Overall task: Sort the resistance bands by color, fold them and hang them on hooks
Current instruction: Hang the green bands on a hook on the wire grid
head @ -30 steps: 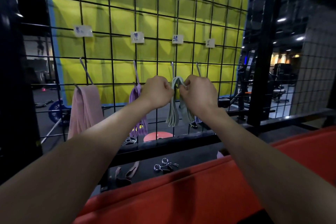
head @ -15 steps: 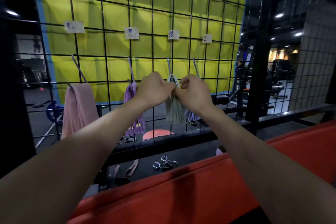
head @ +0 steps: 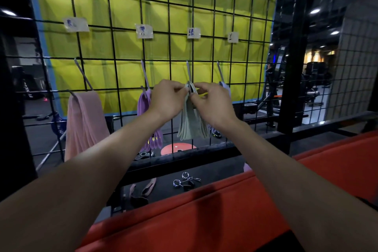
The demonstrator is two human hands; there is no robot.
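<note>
In front of me is a black wire grid (head: 114,51), and behind it hangs a yellow-green padded mat (head: 163,6). Below runs a red padded edge (head: 225,210). To the right I see a dim gym with ceiling lights (head: 315,11) and dark machines (head: 313,80).

I count four hooks on the wire grid: first (head: 82,73), second (head: 144,74), third (head: 188,71), fourth (head: 220,71). Four paper labels: (head: 75,24), (head: 144,31), (head: 193,33), (head: 233,37). Four hanging band bundles: pink (head: 83,125), purple (head: 150,127), green (head: 191,125), and lavender (head: 225,86), which is mostly hidden. Two hands: left hand (head: 168,99), right hand (head: 212,104).
</note>
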